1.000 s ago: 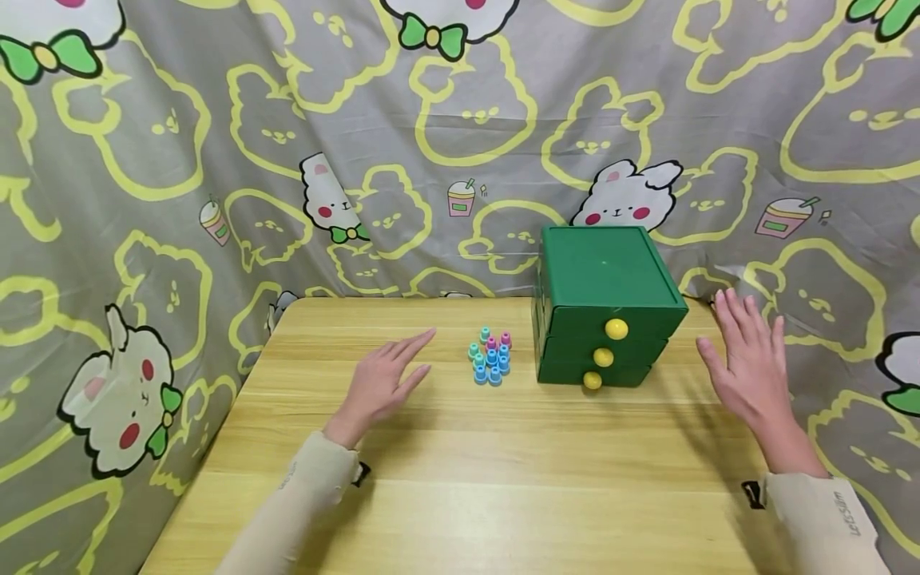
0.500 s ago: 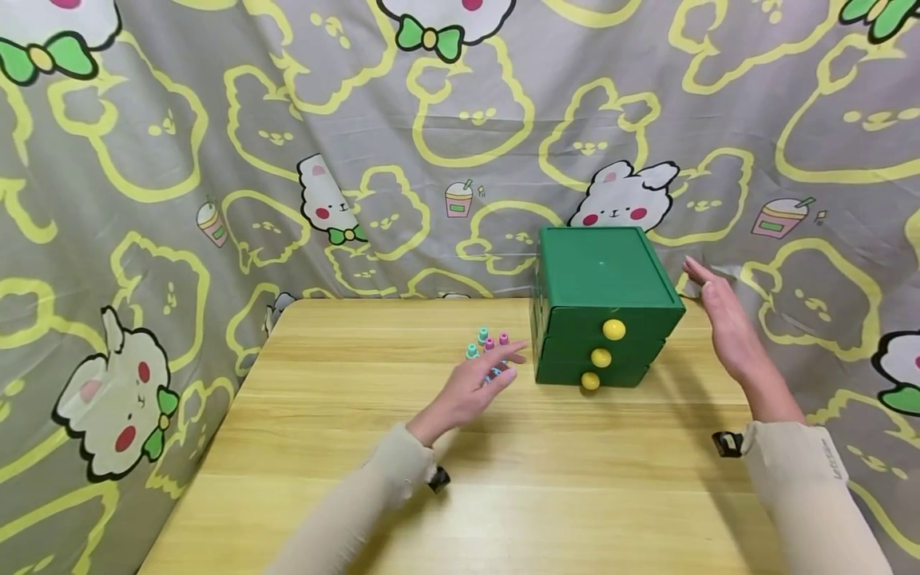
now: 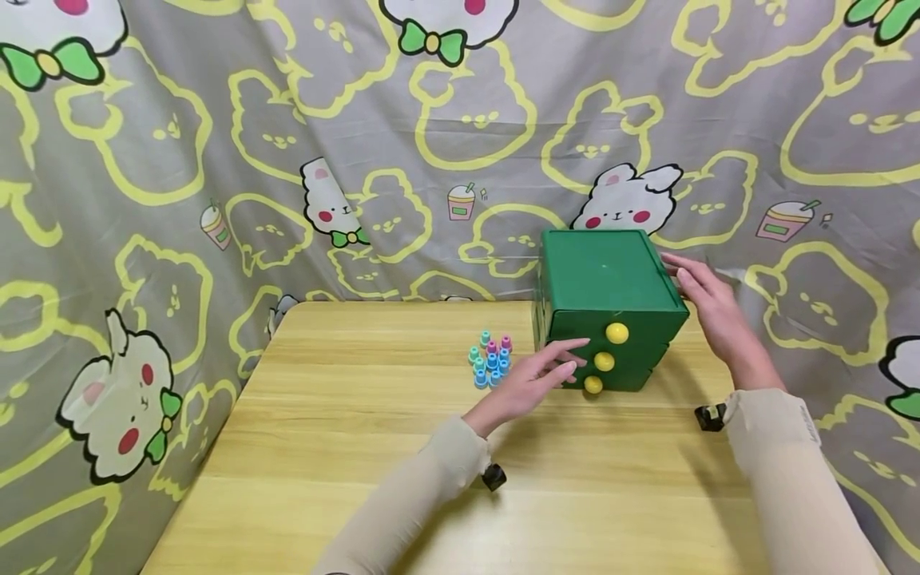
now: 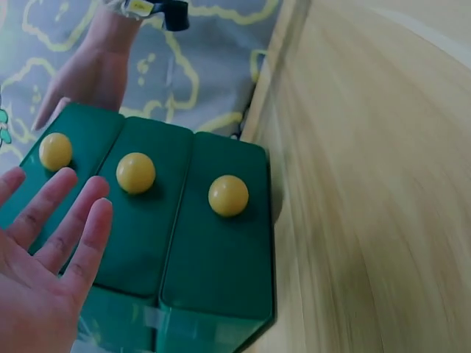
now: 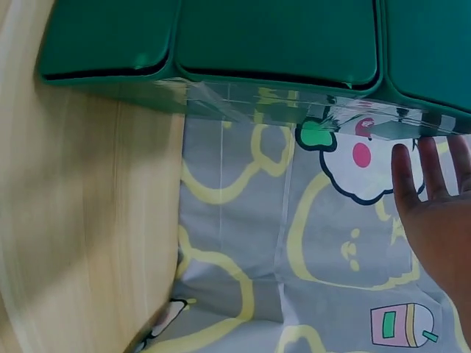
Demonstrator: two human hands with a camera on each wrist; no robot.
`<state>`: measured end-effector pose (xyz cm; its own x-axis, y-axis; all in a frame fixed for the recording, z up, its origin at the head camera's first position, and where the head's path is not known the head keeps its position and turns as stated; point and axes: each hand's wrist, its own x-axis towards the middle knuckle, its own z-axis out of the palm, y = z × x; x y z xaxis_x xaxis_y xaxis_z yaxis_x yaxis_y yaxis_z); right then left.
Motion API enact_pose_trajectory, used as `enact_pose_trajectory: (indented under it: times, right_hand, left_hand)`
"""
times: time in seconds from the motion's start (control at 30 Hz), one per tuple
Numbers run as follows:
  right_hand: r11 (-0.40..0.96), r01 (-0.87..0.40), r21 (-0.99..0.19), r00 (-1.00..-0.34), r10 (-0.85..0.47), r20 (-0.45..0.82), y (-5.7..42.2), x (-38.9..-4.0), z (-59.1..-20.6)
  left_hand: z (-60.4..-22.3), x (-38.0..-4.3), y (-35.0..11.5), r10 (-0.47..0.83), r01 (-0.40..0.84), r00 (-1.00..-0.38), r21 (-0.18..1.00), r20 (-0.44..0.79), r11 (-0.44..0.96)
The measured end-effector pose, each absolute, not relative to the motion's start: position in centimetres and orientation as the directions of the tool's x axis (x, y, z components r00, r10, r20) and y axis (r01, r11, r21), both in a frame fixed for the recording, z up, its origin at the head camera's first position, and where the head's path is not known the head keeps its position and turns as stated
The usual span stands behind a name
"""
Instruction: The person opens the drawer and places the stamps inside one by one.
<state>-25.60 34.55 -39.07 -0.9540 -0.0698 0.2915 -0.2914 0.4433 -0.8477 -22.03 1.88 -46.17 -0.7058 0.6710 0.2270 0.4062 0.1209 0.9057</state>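
Note:
A green cabinet (image 3: pixel 604 271) of three stacked drawers stands at the back right of the table, all drawers pushed in. Each drawer front has a round yellow knob: top (image 3: pixel 616 333), middle (image 3: pixel 604 362) and bottom (image 3: pixel 592 385). My left hand (image 3: pixel 528 387) hovers before the cabinet's left front, fingers extended towards the knobs and holding nothing. In the left wrist view its fingers (image 4: pixel 92 232) are spread beside the upper two knobs. My right hand (image 3: pixel 719 319) is at the cabinet's right side with straight fingers; whether the fingertips touch it, I cannot tell.
Several small blue, teal and pink cone-like pieces (image 3: pixel 492 361) are clustered left of the cabinet, close to my left hand. The wooden table (image 3: pixel 345 415) meets a cartoon-print curtain (image 3: pixel 388 104) behind and at the sides. Black wrist cameras (image 3: pixel 710 417) hang under both sleeves.
My left hand has moved right, past the small pieces, to the cabinet's front. My right hand has turned and come left to the cabinet's right side. The cabinet has stayed put.

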Motion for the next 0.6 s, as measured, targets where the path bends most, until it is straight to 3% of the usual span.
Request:
enact_pose_trajectory:
  times: [0.33,0.6]
  right_hand:
    - [0.127,-0.344,-0.930,-0.939,-0.051,0.340,34.0,-27.3,-40.3]
    - [0.003,-0.333,-0.943,-0.943,-0.007,0.333,34.0,-27.6,-41.2]
  left_hand:
    - [-46.0,-22.5,4.0,0.665,0.360,-0.713,0.930,0.224,0.073]
    - [-45.9,-22.5,5.6,0.643,0.343,-0.727,0.939,0.241,0.037]
